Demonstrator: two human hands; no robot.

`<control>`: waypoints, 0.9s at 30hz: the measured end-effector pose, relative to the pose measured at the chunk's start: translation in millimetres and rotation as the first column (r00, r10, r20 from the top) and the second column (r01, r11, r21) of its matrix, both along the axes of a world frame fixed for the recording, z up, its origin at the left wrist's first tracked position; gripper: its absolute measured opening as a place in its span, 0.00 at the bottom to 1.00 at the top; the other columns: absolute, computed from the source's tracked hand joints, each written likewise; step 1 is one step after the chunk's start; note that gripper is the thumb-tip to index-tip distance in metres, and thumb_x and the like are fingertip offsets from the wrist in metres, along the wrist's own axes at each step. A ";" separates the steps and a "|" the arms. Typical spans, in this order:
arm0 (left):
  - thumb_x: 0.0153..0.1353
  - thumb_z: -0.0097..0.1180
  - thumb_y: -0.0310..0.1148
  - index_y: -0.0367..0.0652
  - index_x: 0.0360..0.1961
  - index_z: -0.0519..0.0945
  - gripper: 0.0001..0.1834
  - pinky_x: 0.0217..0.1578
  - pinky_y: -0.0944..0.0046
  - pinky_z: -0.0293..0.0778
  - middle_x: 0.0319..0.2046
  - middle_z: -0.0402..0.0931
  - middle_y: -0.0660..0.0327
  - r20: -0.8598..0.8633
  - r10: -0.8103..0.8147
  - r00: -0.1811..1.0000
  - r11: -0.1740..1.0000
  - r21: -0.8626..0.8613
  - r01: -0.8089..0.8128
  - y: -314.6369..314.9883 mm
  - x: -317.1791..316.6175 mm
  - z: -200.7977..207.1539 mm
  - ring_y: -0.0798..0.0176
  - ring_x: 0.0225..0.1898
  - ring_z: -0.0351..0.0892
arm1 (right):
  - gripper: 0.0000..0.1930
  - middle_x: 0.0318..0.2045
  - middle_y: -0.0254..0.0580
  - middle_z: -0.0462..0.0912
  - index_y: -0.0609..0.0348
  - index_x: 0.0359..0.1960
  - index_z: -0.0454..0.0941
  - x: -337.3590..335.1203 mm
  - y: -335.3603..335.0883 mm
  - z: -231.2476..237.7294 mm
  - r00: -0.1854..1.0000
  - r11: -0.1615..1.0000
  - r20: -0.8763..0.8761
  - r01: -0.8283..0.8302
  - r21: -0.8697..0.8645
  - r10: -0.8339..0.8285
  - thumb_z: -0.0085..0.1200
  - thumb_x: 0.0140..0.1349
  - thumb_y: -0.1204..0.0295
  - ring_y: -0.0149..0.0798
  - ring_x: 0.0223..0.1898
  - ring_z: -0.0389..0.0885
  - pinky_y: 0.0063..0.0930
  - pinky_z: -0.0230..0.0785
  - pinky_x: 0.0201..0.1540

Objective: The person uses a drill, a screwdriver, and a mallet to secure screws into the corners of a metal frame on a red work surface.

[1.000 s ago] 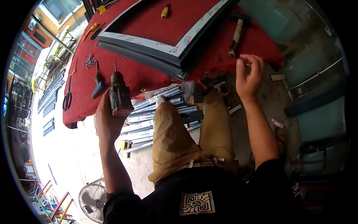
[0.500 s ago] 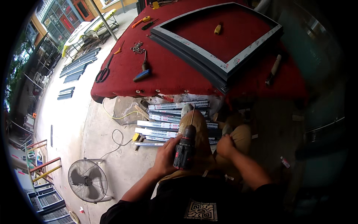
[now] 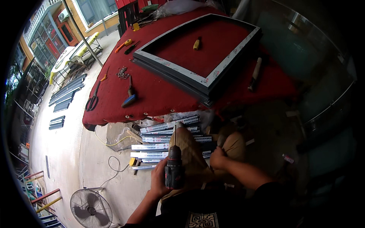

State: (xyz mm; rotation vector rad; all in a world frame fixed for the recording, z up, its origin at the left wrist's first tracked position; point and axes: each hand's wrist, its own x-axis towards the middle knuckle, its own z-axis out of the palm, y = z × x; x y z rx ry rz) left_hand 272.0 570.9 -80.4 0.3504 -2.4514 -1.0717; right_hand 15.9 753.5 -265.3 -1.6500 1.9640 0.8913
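My left hand [image 3: 158,178] is closed on a cordless drill [image 3: 175,171], dark with a long thin bit pointing away from me, above my left thigh. My right hand [image 3: 218,159] is a closed fist beside my right knee; a greyish shape shows just past it, and I cannot tell whether the fist holds it. Ahead, dark grey window frames [image 3: 207,88] with white film on top lie stacked on a red-covered table [image 3: 159,89]. A yellow-handled tool [image 3: 197,43] lies inside the frame opening. A blue-and-dark-handled screwdriver [image 3: 129,99] lies near the table's front edge.
Black scissors [image 3: 92,102], a pile of small metal parts [image 3: 122,73], an orange tool [image 3: 123,45] and a hammer-like tool [image 3: 255,74] lie on the table. Film-covered profiles [image 3: 152,147] are stacked beneath its front edge. A floor fan [image 3: 90,209] with a cable stands at left.
The view has shifted, so the table sits lower and further left. My left hand still holds the drill, its bit now pointing straighter ahead. My right hand stays closed near the knee.
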 end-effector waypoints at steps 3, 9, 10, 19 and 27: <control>0.50 0.86 0.39 0.35 0.63 0.77 0.42 0.49 0.53 0.84 0.46 0.87 0.52 -0.013 -0.017 1.000 1.000 0.016 0.017 -0.9 -2.1 -9.9 0.52 0.45 0.90 | 0.19 0.53 0.42 0.93 0.42 0.51 0.96 -12.9 2.9 -9.0 0.994 0.990 0.006 0.111 -0.091 -0.111 0.53 0.70 0.57 0.46 0.57 0.85 0.54 0.64 0.64; 0.50 0.87 0.40 0.37 0.59 0.79 0.39 0.43 0.58 0.82 0.40 0.85 0.59 -0.031 0.011 0.999 1.000 0.021 -0.010 -4.4 -4.1 -19.4 0.61 0.38 0.86 | 0.17 0.52 0.36 0.94 0.41 0.49 0.96 -9.4 6.9 -109.4 0.830 0.963 -0.513 -0.269 -0.025 0.219 0.51 0.72 0.62 0.44 0.55 0.86 0.54 0.63 0.59; 0.50 0.87 0.40 0.37 0.59 0.79 0.39 0.43 0.58 0.82 0.40 0.85 0.59 -0.028 0.017 0.999 1.000 0.020 -0.016 -4.3 -1.1 -19.6 0.61 0.38 0.86 | 0.17 0.52 0.37 0.94 0.41 0.48 0.96 6.9 -5.3 -66.5 0.980 0.987 -0.193 -0.072 -0.141 0.043 0.52 0.72 0.62 0.44 0.55 0.86 0.54 0.63 0.58; 0.52 0.82 0.40 0.34 0.66 0.75 0.43 0.51 0.48 0.84 0.48 0.86 0.45 0.046 0.023 0.999 0.996 0.080 -0.026 1.5 -12.3 -13.9 0.41 0.47 0.90 | 0.15 0.41 0.34 0.95 0.41 0.41 0.97 -11.1 18.5 -40.6 0.935 0.921 -0.343 -0.048 -0.387 -0.095 0.55 0.67 0.61 0.42 0.48 0.86 0.52 0.62 0.59; 0.51 0.87 0.41 0.36 0.66 0.75 0.45 0.49 0.54 0.83 0.46 0.86 0.54 -0.059 -0.041 0.997 0.999 0.021 0.043 -1.7 -18.1 -9.7 0.54 0.43 0.88 | 0.15 0.48 0.39 0.91 0.44 0.47 0.94 -10.1 4.1 27.2 0.953 0.882 0.066 0.298 -0.365 -0.295 0.59 0.68 0.56 0.46 0.54 0.85 0.47 0.67 0.64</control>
